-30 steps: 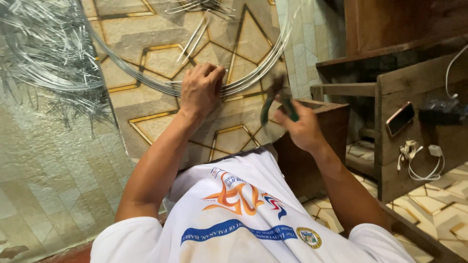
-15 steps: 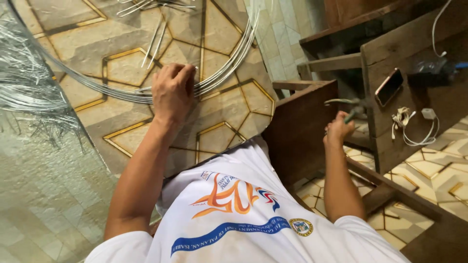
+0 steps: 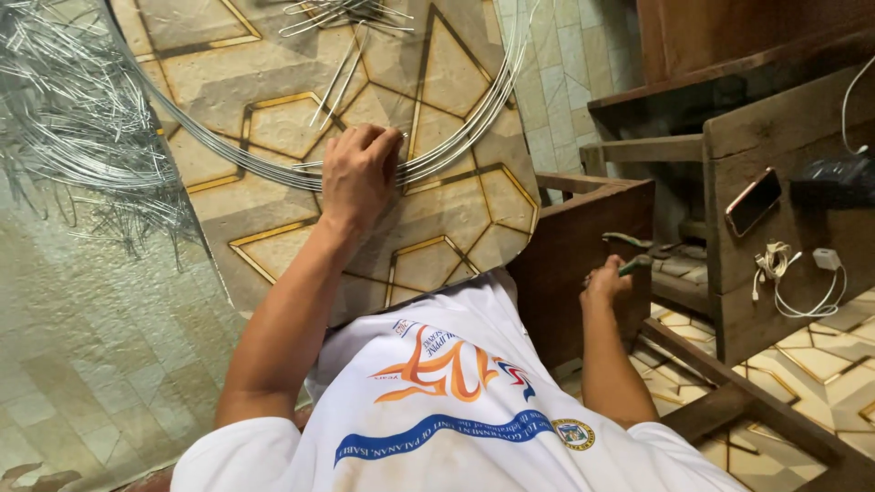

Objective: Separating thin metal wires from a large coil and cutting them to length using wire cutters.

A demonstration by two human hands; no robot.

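Lower now than half a second ago, the right hand (image 3: 609, 284) has dropped from the top edge of the brown wooden box (image 3: 583, 264) to its side, and it is clenched round a green-handled tool (image 3: 631, 266), most likely pliers, whose head pokes out past the knuckles toward the bench. A second ago that hand was up beside the other one, close to the wire; it has since swung well away from it, so the tool is no longer at the work and the wire is being held by one hand alone.

The left hand (image 3: 358, 175) has stayed where it was, fingers curled and pressing down on the bundle of curved wire strands (image 3: 456, 146), pinning them against the patterned board (image 3: 437, 228) just where the arc passes under the fingertips. From that grip the strands sweep away on both sides, up past the board's far edge.

Counted: one board, one box, one tool in hand. Beyond the pinned hand lie two short straight wire pieces (image 3: 339, 77) and a small cluster of bent ones (image 3: 342, 11); off to its outer side sits one large tangled mass of wire (image 3: 68, 100). Past the tool hand, the wooden bench (image 3: 775, 137) carries one phone (image 3: 753, 201), one white charger with cable (image 3: 802, 273) and one dark device (image 3: 834, 182)
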